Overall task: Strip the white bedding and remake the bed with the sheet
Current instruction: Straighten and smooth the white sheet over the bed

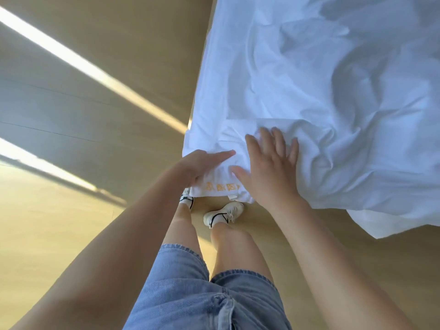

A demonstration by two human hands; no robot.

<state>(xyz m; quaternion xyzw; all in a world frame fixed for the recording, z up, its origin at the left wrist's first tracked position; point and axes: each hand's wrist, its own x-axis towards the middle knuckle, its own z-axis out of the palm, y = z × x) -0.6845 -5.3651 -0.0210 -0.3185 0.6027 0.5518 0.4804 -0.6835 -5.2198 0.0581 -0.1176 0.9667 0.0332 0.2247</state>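
1. Nearest to me, between the two forearms and well behind the hands, I saw denim shorts [190, 294] and bare legs.
2. Below the hands, white shoes [223, 214] stood on the tan floor [59, 234]. One was in full view under the gap between the wrists. The other was half hidden by the cloth hanging beneath the left hand.
3. The left hand [204, 167] grasped the corner [221, 186] of the sheet. Its thumb lay along the top of the fabric, pointing toward the right hand, and its fingers were curled round the edge. Small orange symbols were printed on the cloth just under that thumb; I could not read them.
4. The right hand [271, 167] lay just beside the left one, released and flat. Its fingers were spread and its palm pressed down on the bunched fabric, with its thumb nearly meeting the left thumb.
5. The white sheet [309, 91] spread away beyond both sets of fingertips, heavily creased and rumpled. To the outer side of the right wrist its edge sagged toward the floor.
6. Far out to the left of the left hand, bright bands of light [83, 65] ran slantwise across the floor.
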